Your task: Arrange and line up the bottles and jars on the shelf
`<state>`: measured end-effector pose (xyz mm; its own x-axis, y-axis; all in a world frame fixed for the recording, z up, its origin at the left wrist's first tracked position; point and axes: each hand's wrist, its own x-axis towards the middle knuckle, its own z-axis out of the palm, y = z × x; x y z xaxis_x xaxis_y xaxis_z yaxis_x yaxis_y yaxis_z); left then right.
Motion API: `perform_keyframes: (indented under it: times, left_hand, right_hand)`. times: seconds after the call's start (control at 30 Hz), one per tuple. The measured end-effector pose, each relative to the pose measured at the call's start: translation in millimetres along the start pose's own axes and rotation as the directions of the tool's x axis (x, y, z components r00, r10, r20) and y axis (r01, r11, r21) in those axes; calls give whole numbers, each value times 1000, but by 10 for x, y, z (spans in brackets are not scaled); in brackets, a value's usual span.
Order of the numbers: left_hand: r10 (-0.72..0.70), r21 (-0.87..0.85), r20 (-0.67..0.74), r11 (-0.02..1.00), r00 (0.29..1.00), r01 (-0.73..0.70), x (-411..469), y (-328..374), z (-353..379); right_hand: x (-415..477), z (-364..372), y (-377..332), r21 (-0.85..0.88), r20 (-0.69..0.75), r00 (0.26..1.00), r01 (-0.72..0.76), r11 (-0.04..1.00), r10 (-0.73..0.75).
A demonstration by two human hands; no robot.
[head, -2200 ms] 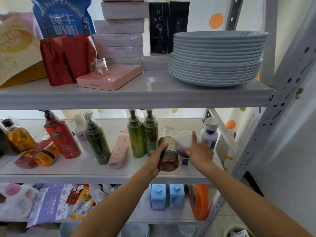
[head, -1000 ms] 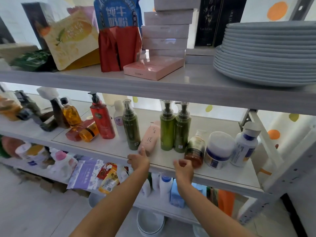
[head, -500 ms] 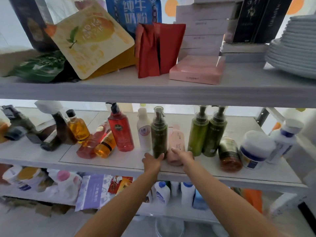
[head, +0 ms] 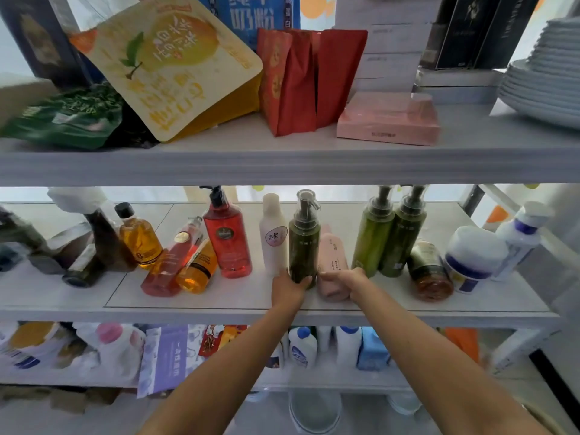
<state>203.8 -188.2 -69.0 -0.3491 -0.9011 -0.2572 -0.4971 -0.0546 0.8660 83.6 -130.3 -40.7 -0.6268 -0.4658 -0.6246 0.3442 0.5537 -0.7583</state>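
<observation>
2 grips clasp bottles: left grip the dark green bottle, right grip the pink bottle.

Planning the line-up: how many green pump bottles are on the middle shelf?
3. The dark green bottle stands at centre, its base gripped by the left hand; two lighter green bottles stand together to its right.

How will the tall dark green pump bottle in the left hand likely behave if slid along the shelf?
Probably tippy: the dark green pump bottle is tall and narrow, and the left hand grips it near its base. It looks dark to the shoulder, so likely full and fairly heavy. Its smooth round wall may slip.
</observation>
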Motion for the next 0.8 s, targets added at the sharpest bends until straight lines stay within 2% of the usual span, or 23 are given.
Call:
perform_keyframes:
  times: [0.2, 0.33, 0.47, 0.7, 0.8]
  left_hand:
    - [28, 101, 8, 994, 1000, -29, -14, 19, -61]
    - [-63, 52, -8, 997, 998, 63, -48, 59, -63]
    - [-212, -198, 212, 947, 954, 254, -186, 84, 1]
    - [-125, -375, 479, 866, 869, 330, -429, 41, 80]
    - [-113, -385, 530, 851, 840, 358, -573, 16, 128]
  right_hand:
    - [-127, -63, 21, -32, 41, 998, -42, 999, 44]
    - [-172, -96, 5, -46, 50, 997, -60, 997, 62]
    - [-319, -141, 48, 7, 168, 980, -110, 994, 107]
    - [-619, -308, 554, 258, 243, 966, -149, 955, 85]
    - [-752, -365, 797, 363, 241, 969, -135, 922, 47]
